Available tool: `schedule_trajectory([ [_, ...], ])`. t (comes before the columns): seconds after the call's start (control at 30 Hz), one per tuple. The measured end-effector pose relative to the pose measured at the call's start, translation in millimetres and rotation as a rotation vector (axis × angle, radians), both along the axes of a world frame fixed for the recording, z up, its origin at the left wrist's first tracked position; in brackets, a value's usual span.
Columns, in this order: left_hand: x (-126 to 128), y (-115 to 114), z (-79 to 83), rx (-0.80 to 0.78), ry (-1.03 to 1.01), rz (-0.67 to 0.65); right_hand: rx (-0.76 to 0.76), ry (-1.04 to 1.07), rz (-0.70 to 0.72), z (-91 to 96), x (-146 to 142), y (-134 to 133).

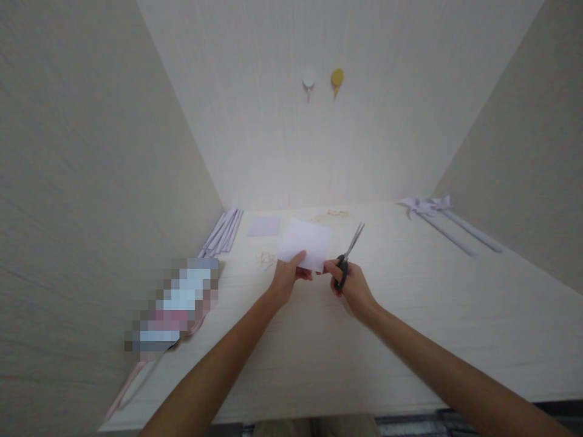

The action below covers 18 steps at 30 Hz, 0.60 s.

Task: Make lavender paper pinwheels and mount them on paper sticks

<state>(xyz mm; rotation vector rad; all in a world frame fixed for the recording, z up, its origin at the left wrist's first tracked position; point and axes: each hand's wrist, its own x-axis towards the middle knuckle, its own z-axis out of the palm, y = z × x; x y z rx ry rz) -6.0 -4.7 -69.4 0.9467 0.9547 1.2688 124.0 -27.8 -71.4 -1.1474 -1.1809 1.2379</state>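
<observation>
Between my hands is a square sheet of white paper [306, 240], raised over the table and slightly turned. My left hand [290, 273] grips its lower left edge, thumb on top and fingers beneath. Black-handled scissors [342, 272] sit in my right hand [350, 285], their metal blades pointing up and away to the right, a little parted. The fingertips of that hand reach the paper's lower right corner; whether they pinch it I cannot tell. Another pale square sheet [265, 226] lies flat on the table behind and left of the held one.
Rolled paper sticks [223, 232] lie at the back left, near a blurred-out object [177, 306] with a pink strap. Paper pinwheels [426, 206] on sticks rest at the back right. Two hooks, white [308, 79] and yellow [337, 77], hang on the wall. Walls enclose the white table [410, 303].
</observation>
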Motion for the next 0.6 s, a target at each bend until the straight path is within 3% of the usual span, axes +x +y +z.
schedule_trajectory([
  [0.23,-3,-7,-11.3,0.005,0.082,0.056,0.018,0.071,0.083,-8.6,-7,-3],
  [0.6,6,-17,-9.8,0.007,0.271,0.198,0.000,0.069,0.156,-10.0,-6,-4],
])
